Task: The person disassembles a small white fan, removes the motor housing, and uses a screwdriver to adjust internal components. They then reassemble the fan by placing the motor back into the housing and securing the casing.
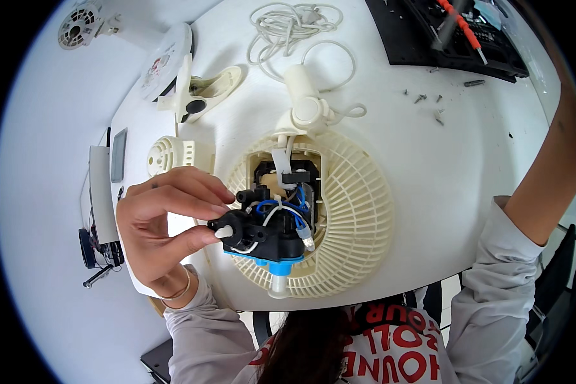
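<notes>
My left hand [173,221] pinches a black plastic part with a white peg [233,232] between thumb and fingers. This part sits at the left front of a fan's motor assembly [278,242], which has blue and white wires, a small white connector and a blue piece below with a pale clear tube. The motor rests in the square opening of a cream fan grille [358,217] lying on the table. A cream neck joint [308,112] attaches behind it. My right forearm [547,160] reaches up along the right side; its hand is out of the picture.
A cream clip base [214,89] and vented motor cover [171,155] lie to the left. A coiled white cord [288,29] is at the back. Loose screws [420,98] lie near a black tool case [422,48] with an orange-handled screwdriver [462,25].
</notes>
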The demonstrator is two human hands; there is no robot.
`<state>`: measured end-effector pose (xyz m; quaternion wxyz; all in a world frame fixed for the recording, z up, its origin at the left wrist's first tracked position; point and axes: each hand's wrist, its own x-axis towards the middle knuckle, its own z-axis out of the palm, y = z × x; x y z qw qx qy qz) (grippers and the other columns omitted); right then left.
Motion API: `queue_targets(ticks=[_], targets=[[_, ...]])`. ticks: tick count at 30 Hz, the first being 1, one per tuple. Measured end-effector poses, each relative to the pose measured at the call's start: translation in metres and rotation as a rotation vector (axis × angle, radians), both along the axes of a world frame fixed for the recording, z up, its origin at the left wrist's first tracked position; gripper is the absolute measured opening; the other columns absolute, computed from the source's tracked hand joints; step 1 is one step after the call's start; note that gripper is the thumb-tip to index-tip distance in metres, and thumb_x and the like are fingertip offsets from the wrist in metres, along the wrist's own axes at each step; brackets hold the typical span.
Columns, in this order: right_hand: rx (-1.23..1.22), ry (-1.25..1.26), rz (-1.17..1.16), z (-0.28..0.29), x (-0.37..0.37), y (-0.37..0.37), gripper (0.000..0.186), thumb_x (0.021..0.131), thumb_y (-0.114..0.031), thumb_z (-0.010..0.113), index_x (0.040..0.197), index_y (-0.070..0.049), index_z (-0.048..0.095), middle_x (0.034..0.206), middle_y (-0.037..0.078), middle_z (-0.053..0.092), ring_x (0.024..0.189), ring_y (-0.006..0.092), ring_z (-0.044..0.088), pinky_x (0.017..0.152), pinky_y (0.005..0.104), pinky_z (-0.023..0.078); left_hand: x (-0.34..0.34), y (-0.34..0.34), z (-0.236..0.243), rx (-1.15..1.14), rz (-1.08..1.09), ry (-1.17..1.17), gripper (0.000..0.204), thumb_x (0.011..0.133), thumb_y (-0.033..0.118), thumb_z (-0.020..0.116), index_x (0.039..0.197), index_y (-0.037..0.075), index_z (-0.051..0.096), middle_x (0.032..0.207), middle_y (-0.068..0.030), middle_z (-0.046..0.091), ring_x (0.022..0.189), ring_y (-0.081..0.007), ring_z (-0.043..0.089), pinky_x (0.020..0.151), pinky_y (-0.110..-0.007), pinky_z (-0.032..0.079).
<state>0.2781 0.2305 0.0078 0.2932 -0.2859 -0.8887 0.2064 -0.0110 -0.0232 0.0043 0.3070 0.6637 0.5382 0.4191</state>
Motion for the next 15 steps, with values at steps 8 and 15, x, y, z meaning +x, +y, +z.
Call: queue_targets(ticks=[8,15], targets=[[-0.020,0.020,0.028,0.005,-0.010,-0.006,0.043,0.089,-0.035,0.059,0.120,-0.006,0.052,0.109,0.010,0.059,0.105,0.0201,0.059,0.093,0.0332,0.048,0.004,0.007,0.005,-0.003,-0.015,0.017,0.024,0.057,-0.001,0.076,0.080,-0.002,0.068,0.076,-0.0150,0.066,0.077,-0.0279,0.065,0.070,-0.034,0.050],[-0.028,0.036,0.072,0.008,-0.026,-0.011,0.043,0.089,-0.035,0.059,0.120,-0.006,0.052,0.107,0.010,0.060,0.103,0.0199,0.060,0.092,0.0334,0.049,0.008,0.009,0.006,0.006,0.011,0.010,0.024,0.056,-0.004,0.077,0.079,-0.001,0.069,0.076,-0.0143,0.066,0.075,-0.0260,0.065,0.069,-0.032,0.051]])
